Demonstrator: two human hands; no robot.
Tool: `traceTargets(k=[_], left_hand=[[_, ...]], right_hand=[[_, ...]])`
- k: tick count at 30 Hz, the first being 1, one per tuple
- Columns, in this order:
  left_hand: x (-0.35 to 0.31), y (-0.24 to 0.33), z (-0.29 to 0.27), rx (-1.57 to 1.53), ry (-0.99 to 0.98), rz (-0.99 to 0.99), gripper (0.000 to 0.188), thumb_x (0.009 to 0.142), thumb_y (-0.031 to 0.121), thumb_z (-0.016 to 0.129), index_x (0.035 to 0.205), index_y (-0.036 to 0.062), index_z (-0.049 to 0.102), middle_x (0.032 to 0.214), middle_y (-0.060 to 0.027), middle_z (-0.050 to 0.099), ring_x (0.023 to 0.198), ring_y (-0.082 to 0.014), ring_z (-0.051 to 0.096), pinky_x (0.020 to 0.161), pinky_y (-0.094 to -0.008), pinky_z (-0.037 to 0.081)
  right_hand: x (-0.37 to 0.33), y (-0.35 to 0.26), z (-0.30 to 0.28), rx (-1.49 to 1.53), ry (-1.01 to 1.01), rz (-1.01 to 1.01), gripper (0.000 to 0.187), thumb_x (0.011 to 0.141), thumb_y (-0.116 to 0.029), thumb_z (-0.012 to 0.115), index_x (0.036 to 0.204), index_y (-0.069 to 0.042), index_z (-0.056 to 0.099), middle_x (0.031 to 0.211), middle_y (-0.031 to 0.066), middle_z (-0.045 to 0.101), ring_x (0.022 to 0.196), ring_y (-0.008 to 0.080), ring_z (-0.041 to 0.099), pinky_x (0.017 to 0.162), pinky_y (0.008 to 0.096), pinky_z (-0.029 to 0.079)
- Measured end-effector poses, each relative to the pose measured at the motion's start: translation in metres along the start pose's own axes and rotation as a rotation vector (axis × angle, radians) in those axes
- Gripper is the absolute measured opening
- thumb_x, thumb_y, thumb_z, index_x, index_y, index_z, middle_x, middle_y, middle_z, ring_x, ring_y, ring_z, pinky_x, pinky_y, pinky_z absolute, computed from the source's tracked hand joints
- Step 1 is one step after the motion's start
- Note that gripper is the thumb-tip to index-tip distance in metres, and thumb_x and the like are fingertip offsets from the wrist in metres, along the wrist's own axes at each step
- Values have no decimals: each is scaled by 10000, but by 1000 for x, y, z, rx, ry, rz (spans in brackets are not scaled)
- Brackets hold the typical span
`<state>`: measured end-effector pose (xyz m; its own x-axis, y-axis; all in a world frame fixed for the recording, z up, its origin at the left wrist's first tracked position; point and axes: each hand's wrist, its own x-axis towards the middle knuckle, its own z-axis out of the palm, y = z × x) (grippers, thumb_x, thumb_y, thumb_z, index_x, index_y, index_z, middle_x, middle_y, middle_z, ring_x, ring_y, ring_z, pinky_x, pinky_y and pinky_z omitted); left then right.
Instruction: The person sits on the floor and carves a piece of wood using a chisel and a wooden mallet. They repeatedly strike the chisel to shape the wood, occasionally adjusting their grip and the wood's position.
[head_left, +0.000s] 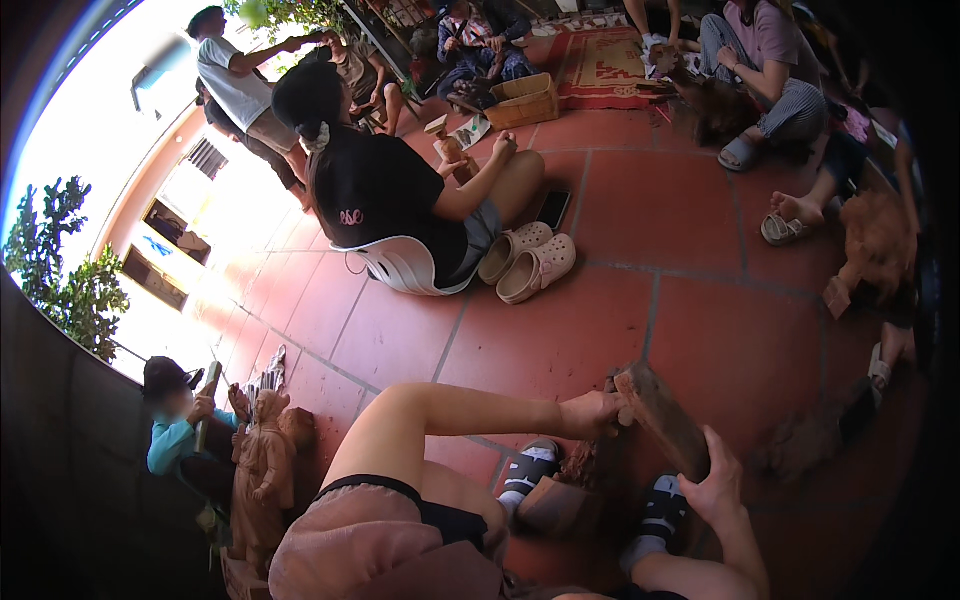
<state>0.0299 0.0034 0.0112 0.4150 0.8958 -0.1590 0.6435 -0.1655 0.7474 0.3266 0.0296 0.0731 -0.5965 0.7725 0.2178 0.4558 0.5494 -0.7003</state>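
Observation:
My left hand is closed, reaching across from the left with the forearm level. What it grips is mostly hidden; a small pale end shows beside its fingers. In my right hand is a thick wooden bar, gripped at its lower end. The bar's upper end slants up to the left and is right beside my left hand. Below, between my feet, stands a brown wooden carving with a rough carved top. Its lower part is in shadow.
My sandaled feet flank the carving. Wooden figures stand at lower left beside a person in turquoise. Ahead, a person on a white chair holds a small carving, near clogs and a phone. Further people sit around a red rug.

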Motion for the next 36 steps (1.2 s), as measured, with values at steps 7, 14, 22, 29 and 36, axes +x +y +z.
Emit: traceTargets(k=[7, 14, 22, 29, 36], left_hand=[[-6, 3, -13, -56, 13, 31, 491, 724, 103, 698, 1186, 57, 538, 1033, -208, 613, 1012, -382, 589, 865, -452, 487], [-2, 18, -3, 191, -148, 60, 486, 757, 121, 702, 1201, 92, 505, 1040, -166, 607, 968, -380, 607, 807, -440, 513], [6, -20, -3, 92, 50, 213, 432, 732, 86, 716, 1139, 58, 572, 1098, -186, 613, 1046, -364, 587, 866, -423, 499], [2, -25, -1, 30, 51, 191, 479, 730, 72, 714, 1187, 80, 572, 1151, -172, 599, 1115, -357, 550, 938, -418, 470], [11, -9, -9, 83, 214, 368, 330, 728, 77, 762, 1034, 82, 637, 1041, -108, 609, 974, -278, 577, 831, -373, 465]], right_hand=[[3, -9, -3, 72, -6, 64, 694, 610, -81, 764, 1248, -90, 490, 1087, 158, 622, 984, 346, 624, 828, 416, 519], [3, -10, -5, 96, -26, 88, 677, 626, -100, 762, 1248, -106, 495, 1102, 146, 619, 1002, 329, 623, 833, 407, 523], [5, -18, -2, 112, -30, 86, 670, 630, -115, 763, 1246, -109, 500, 1121, 146, 619, 1015, 332, 620, 849, 404, 518], [4, -21, -1, 92, -63, 86, 689, 631, -117, 778, 1255, -77, 488, 1112, 165, 622, 1018, 341, 629, 861, 406, 521], [0, -12, 3, -8, -96, 91, 685, 630, -112, 772, 1256, -105, 496, 1104, 150, 626, 981, 343, 636, 826, 406, 533]])
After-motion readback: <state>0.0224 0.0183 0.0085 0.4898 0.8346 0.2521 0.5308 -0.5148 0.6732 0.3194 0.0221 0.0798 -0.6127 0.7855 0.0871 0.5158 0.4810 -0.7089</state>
